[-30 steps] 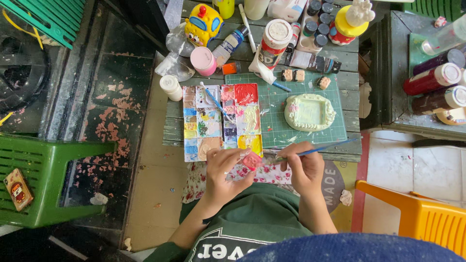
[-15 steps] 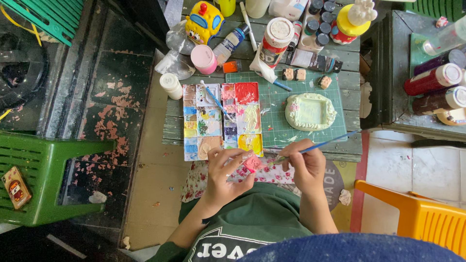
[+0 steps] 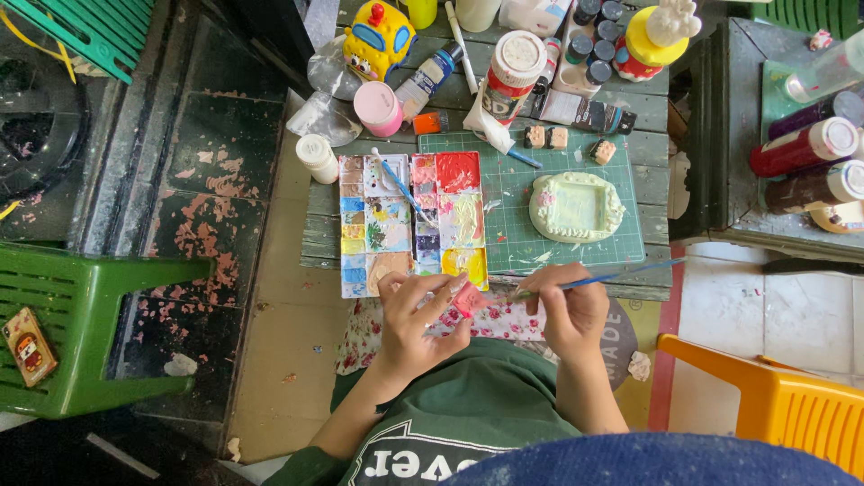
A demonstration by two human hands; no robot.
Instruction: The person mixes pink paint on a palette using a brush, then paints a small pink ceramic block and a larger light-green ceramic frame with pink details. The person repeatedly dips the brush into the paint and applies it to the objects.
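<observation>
The desk (image 3: 648, 148) is built of weathered grey-green wooden planks. A green cutting mat (image 3: 513, 198) lies on its right half. A paint palette (image 3: 409, 220) with many filled wells lies to the left, overlapping the mat's left edge. A small white jar (image 3: 317, 157) stands just beside the palette's upper left corner. Behind the palette stand a pink cup (image 3: 376, 106), a yellow toy bus (image 3: 381, 36) and a white-lidded paint jar (image 3: 516, 61). Small dark-capped bottles (image 3: 589, 45) are grouped near the rear edge.
</observation>
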